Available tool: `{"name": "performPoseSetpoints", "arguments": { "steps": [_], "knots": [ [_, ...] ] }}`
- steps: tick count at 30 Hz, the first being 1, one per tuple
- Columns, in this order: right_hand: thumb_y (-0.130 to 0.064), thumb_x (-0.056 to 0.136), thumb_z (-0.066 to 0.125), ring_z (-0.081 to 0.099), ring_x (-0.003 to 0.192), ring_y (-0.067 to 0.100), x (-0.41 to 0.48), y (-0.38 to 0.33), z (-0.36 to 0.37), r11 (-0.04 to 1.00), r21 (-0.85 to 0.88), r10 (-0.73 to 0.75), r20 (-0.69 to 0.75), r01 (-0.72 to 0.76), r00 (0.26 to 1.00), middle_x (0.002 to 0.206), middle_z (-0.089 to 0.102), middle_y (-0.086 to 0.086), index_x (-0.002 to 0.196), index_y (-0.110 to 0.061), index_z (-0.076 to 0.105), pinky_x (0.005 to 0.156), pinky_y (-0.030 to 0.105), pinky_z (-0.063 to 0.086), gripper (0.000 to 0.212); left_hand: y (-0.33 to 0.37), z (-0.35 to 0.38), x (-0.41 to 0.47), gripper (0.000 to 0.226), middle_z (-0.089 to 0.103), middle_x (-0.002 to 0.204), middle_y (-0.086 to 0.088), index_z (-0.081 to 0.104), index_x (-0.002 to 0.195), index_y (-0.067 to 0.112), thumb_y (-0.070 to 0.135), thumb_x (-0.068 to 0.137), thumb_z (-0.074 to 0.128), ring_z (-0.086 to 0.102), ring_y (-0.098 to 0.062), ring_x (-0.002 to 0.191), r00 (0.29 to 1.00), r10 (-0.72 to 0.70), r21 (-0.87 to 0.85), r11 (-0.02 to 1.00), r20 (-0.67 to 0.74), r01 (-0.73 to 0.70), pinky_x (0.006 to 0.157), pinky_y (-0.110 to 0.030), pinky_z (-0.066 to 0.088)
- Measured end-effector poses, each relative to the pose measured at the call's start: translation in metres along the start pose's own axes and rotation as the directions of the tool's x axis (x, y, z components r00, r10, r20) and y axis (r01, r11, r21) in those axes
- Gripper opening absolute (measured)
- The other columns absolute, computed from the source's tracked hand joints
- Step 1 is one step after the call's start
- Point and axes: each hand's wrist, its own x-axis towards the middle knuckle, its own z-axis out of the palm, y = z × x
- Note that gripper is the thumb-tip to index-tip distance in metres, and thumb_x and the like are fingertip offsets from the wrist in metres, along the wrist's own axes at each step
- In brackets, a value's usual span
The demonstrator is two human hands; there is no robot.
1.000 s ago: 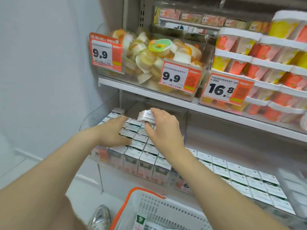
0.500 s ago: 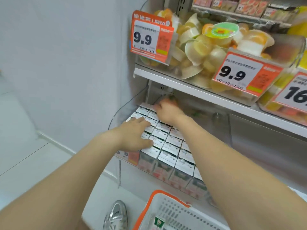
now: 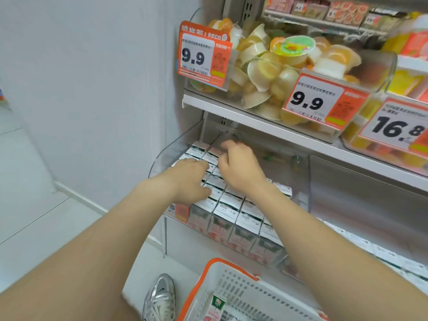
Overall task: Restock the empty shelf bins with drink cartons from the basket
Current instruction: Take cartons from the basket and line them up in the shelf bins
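Left hand (image 3: 190,180) flat on cartons (image 3: 228,206); right hand (image 3: 240,169) blurred at rear rows; basket (image 3: 245,290) below.

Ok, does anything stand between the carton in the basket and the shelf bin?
Nothing visible does: the gap from the carton in the basket up to the bin is open. The left hand and right hand are on the shelved cartons.

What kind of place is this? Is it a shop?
Most likely a shop, like a small supermarket. Orange price tags reading 9.9 line white metal shelves, small white drink cartons stand in rows, and a white plastic basket with an orange rim sits below.
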Motion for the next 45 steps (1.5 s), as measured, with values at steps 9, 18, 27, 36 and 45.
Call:
{"name": "performPoseSetpoints", "arguments": {
  "steps": [9, 18, 27, 36, 45],
  "knots": [
    [-0.019, 0.078, 0.043, 0.054, 0.059, 0.019, -0.209, 0.011, -0.048, 0.98, 0.188, -0.035, -0.131, 0.059, 0.991, 0.063, 0.059, -0.005, 0.075, -0.021, 0.058, 0.054, 0.039, 0.044, 0.016, 0.086, 0.025, -0.09, 0.017, 0.07, 0.07, 0.008, 0.07, 0.076, 0.023, 0.034, 0.076, 0.083, 0.061, -0.001, 0.062, 0.956, 0.187, -0.069, 0.982, 0.226, -0.175, 0.056, -0.018, 0.045],
    [-0.021, 0.082, 0.037, 0.068, 0.075, 0.023, -0.323, 0.11, 0.021, 0.991, -0.007, 0.112, 0.594, -0.134, 0.796, 0.086, 0.076, 0.002, 0.093, -0.022, 0.075, 0.071, 0.043, 0.06, 0.04, 0.127, 0.202, -0.084, 0.023, 0.052, 0.075, -0.008, 0.055, 0.078, 0.012, 0.02, 0.097, 0.066, 0.046, -0.026, 0.063, 0.766, 0.044, 0.237, 0.938, 0.641, -0.252, 0.06, -0.036, 0.039],
    [-0.008, 0.096, 0.05, 0.065, 0.098, 0.036, -0.369, 0.176, 0.104, 0.973, -0.224, 0.212, 0.761, -0.058, 0.613, 0.115, 0.068, 0.013, 0.117, -0.016, 0.067, 0.082, 0.042, 0.058, 0.029, 0.056, 0.366, -0.092, 0.035, 0.067, 0.121, -0.013, 0.061, 0.131, 0.005, 0.009, 0.096, 0.065, 0.068, -0.029, 0.102, 0.708, -0.171, 0.345, 0.932, 0.685, -0.108, 0.083, -0.038, 0.056],
    [-0.012, 0.099, 0.049, 0.062, 0.112, 0.03, -0.387, 0.207, 0.181, 0.912, -0.365, 0.398, 0.672, -0.188, 0.625, 0.129, 0.061, 0.01, 0.132, -0.012, 0.058, 0.092, 0.04, 0.051, 0.034, 0.05, 0.454, -0.111, 0.055, 0.038, 0.149, -0.033, 0.032, 0.15, -0.011, 0.017, 0.105, 0.045, 0.051, -0.039, 0.129, 0.825, -0.326, 0.258, 0.939, 0.46, 0.227, 0.098, -0.04, 0.047],
    [-0.041, 0.084, 0.077, 0.045, 0.129, 0.04, -0.445, 0.264, 0.191, 0.554, -0.484, 0.819, 0.461, -0.677, 0.341, 0.144, 0.038, 0.022, 0.148, -0.013, 0.027, 0.099, 0.044, 0.048, 0.086, 0.048, 0.492, -0.108, 0.056, 0.04, 0.142, -0.036, 0.032, 0.146, -0.018, 0.002, 0.094, 0.039, 0.046, -0.047, 0.124, 0.821, -0.406, 0.346, 0.897, 0.401, 0.274, 0.1, -0.043, 0.051]
  ]
}}
